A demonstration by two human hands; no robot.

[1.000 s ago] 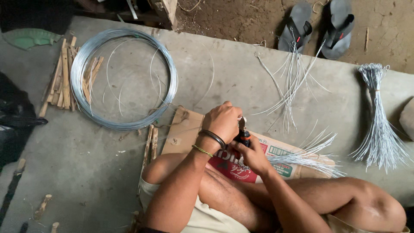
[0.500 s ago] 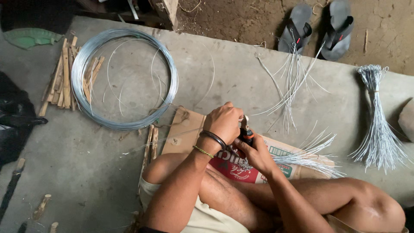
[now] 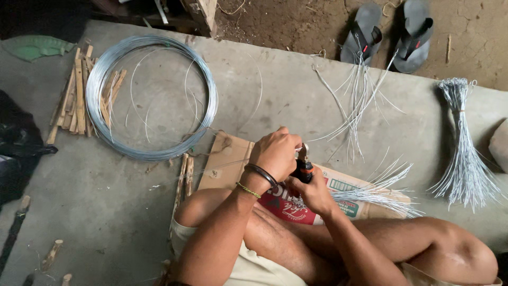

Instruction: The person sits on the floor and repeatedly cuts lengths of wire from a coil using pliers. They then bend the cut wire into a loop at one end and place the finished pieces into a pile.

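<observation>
The right hand [image 3: 313,191] closes around the dark-handled pliers [image 3: 303,165], whose tips meet a thin wire [image 3: 227,163] pinched in the curled left hand [image 3: 276,152] (grip partly hidden). Both work above flattened cardboard [image 3: 227,159]; the wire coil [image 3: 152,96] lies far left, 2 sandals [image 3: 391,34] far right.

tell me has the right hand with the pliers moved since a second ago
Yes, slightly. The right hand and pliers have shifted a little right along the flattened cardboard box.
</observation>
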